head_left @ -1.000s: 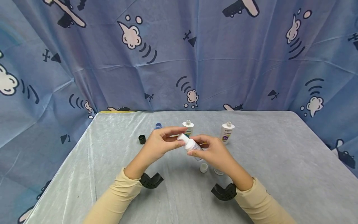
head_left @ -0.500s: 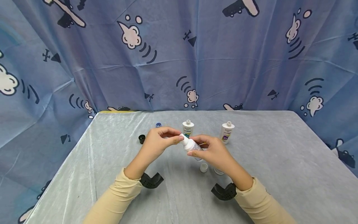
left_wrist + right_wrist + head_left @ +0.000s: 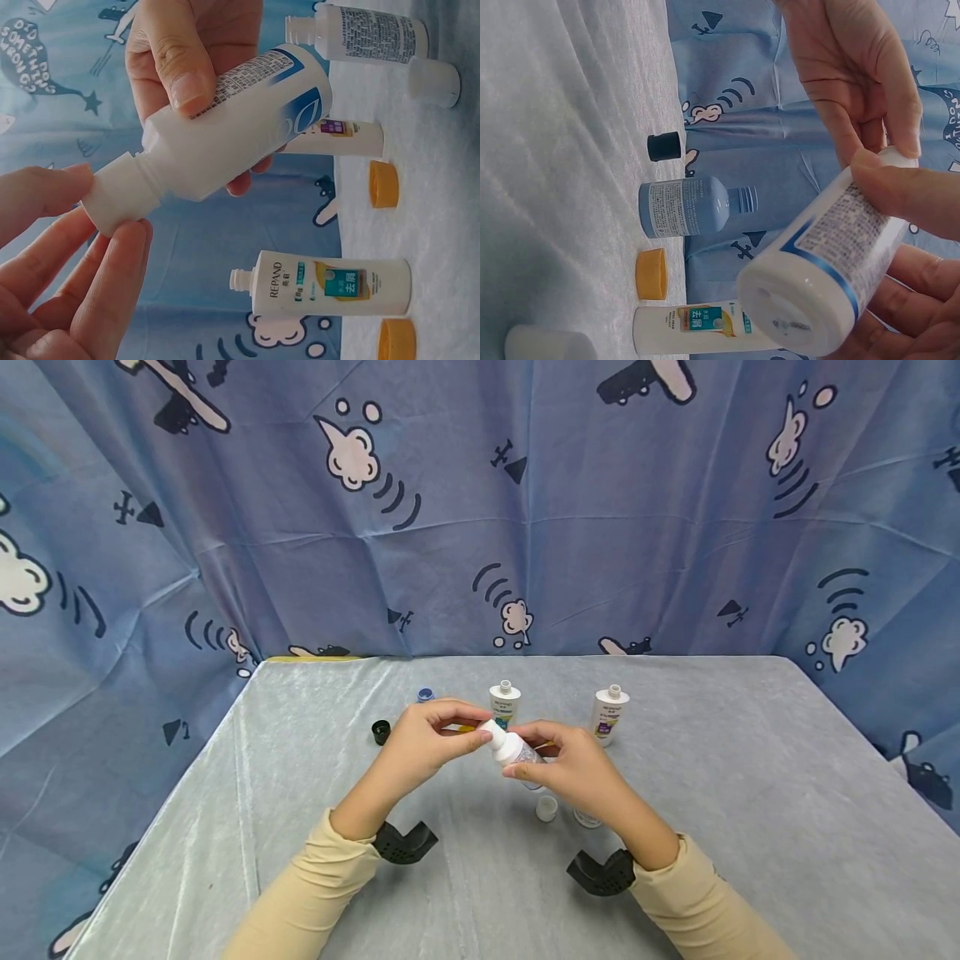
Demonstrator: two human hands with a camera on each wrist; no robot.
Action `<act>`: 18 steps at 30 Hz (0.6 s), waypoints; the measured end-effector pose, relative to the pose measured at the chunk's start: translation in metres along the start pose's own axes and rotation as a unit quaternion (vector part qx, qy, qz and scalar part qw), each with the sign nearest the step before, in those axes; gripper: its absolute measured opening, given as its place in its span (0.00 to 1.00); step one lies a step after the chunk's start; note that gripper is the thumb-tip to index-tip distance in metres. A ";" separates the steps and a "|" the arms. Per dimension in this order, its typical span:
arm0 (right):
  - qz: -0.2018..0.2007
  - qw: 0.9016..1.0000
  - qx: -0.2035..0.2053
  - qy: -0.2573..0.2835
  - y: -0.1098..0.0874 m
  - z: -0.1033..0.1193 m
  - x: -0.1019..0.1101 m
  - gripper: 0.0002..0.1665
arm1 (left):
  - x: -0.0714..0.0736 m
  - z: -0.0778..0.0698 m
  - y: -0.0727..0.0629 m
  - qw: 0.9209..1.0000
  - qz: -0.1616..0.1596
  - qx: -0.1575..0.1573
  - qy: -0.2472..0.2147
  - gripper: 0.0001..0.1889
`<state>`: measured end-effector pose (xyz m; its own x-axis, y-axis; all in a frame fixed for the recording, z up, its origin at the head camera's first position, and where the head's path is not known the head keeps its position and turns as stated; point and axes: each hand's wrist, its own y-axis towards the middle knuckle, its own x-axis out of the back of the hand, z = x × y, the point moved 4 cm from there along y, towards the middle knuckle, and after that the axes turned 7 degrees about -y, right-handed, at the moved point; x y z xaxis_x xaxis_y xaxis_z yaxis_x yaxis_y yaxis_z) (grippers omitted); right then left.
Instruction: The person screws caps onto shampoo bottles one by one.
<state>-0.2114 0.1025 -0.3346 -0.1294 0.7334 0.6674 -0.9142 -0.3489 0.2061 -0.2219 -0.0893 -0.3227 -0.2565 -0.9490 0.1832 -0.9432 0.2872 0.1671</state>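
Above the table, my right hand (image 3: 573,768) grips a white plastic bottle (image 3: 232,120) round its body, tilted with its neck toward my left hand. The bottle has blue marks and a printed label; its base faces the camera in the right wrist view. On the neck sits a white cap (image 3: 120,191), with some thread showing below it. My left hand (image 3: 420,743) pinches this cap between thumb and fingers. Beyond the hands stands an uncapped white REPAND bottle (image 3: 330,283), partly hidden in the head view.
Another uncapped white bottle (image 3: 609,714) stands at the back right. At the left are a blue bottle (image 3: 682,208) and a black cap (image 3: 381,732). A loose white cap (image 3: 547,810) lies near a bottle (image 3: 375,34) under my right hand. Yellow caps (image 3: 384,184) stand by the REPAND bottles.
My left fingers have closed in on the cap from a wider spread, then shifted their hold slightly on it. The right hand and bottle have stayed in place.
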 end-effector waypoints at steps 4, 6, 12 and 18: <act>-0.001 1.000 0.000 0.001 0.000 0.000 0.000 0.22 | -0.001 -0.002 0.000 1.000 0.015 -0.010 -0.018 0.14; -0.002 1.000 -0.001 0.002 0.000 0.000 0.000 0.21 | -0.002 -0.002 -0.001 0.999 0.021 -0.010 -0.030 0.14; -0.002 1.000 0.003 0.007 0.000 0.000 0.001 0.21 | -0.002 -0.001 -0.001 0.997 0.039 0.001 -0.062 0.17; 0.004 1.000 -0.002 0.014 0.000 0.000 0.001 0.22 | 0.002 -0.001 -0.001 0.996 0.020 0.036 -0.073 0.23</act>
<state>-0.2116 0.1027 -0.3338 -0.1467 0.7464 0.6492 -0.9150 -0.3517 0.1975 -0.2215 -0.0907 -0.3212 -0.3173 -0.9473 0.0440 -0.9431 0.3200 0.0907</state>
